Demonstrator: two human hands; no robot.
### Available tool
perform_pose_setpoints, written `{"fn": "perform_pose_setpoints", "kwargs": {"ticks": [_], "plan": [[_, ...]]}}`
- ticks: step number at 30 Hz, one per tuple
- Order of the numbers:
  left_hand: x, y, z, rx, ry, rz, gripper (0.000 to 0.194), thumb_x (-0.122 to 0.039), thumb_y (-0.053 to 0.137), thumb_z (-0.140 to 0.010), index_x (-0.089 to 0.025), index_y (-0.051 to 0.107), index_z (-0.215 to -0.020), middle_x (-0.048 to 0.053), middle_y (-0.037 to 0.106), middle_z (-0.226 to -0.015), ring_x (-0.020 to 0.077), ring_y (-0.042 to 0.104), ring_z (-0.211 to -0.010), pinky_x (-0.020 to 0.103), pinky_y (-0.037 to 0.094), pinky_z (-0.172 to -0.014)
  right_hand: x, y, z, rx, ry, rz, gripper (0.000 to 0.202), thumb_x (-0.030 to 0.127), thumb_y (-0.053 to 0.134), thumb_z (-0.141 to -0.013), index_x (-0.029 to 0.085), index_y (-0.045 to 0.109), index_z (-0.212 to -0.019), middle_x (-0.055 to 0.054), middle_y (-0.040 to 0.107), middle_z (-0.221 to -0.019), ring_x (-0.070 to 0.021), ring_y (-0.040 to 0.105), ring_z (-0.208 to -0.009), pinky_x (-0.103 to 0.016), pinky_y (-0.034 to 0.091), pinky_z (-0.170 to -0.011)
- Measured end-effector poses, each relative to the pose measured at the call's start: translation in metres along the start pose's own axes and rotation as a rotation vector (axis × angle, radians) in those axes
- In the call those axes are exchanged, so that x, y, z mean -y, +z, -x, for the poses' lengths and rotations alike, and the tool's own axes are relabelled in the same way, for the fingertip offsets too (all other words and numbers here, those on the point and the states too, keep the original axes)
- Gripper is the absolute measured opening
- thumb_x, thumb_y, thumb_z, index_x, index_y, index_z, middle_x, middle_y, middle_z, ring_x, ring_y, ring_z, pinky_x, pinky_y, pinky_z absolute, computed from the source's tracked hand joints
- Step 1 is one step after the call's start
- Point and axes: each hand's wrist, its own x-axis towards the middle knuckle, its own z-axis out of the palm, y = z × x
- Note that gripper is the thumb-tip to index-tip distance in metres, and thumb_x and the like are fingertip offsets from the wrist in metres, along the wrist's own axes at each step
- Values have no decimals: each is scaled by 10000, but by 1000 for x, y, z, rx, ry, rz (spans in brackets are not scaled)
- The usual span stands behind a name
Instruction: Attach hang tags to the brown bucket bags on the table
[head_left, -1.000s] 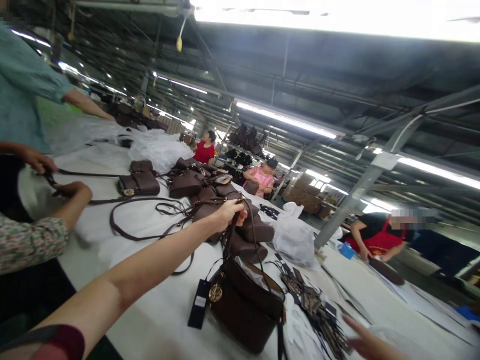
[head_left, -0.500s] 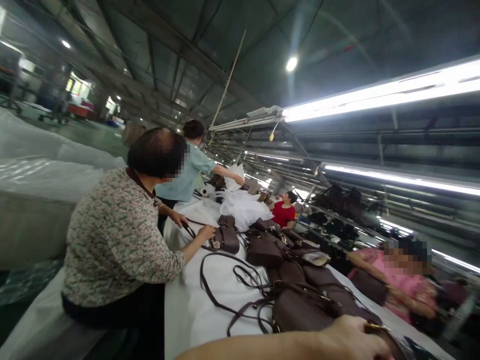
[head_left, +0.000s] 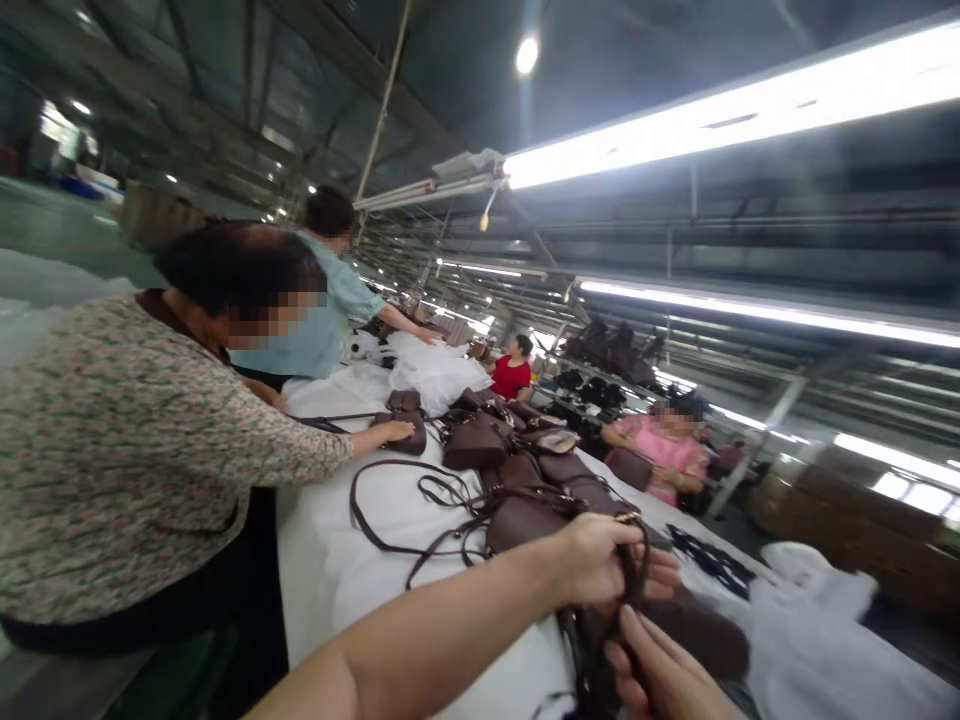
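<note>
My left hand point(head_left: 592, 560) is closed on a dark brown bag strap point(head_left: 636, 560), with a gold-coloured metal fitting near the thumb. Just below it, my right hand point(head_left: 664, 660) pinches the hanging part of the same dark strap. Behind and beside my hands lies a dark brown handbag point(head_left: 701, 632), partly covered by them; whether the strap belongs to it I cannot tell. More brown handbags point(head_left: 525, 520) are piled beyond my left forearm, their long straps point(head_left: 367, 530) looped over the white-covered table point(head_left: 322, 560).
To the left, a person in a floral top point(head_left: 127, 430) has a hand on a small brown bag point(head_left: 405, 430). Farther along stand people in light blue point(head_left: 307, 330), red point(head_left: 511, 376) and pink point(head_left: 667, 450). White plastic bags point(head_left: 817, 630) and black pieces point(head_left: 709, 560) lie at right.
My view has swung right. My right hand has come into view, and both hands now meet on the strap. The person in the floral top has leaned toward the table.
</note>
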Motion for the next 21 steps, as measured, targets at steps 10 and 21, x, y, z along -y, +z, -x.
{"fn": "perform_pose_setpoints", "kwargs": {"ticks": [10, 21], "plan": [[27, 0, 42, 49, 218, -136, 381, -465, 710, -790, -118, 554, -818, 19, 573, -635, 154, 587, -619, 261, 460, -638, 28, 21, 23, -30, 160, -442, 516, 540, 757, -668, 192, 499, -948, 53, 478, -651, -55, 405, -500, -147, 222, -414], [-9, -31, 37, -107, 133, -150, 293, -320, 497, -948, -135, 470, -722, 0, 542, -580, 46, 352, -367, 165, 265, -398, -17, -85, 103, -123, 298, 42, 553, 701, 634, -702, 166, 498, -673, 43, 437, -560, -60, 354, -466, -216, 228, -446]]}}
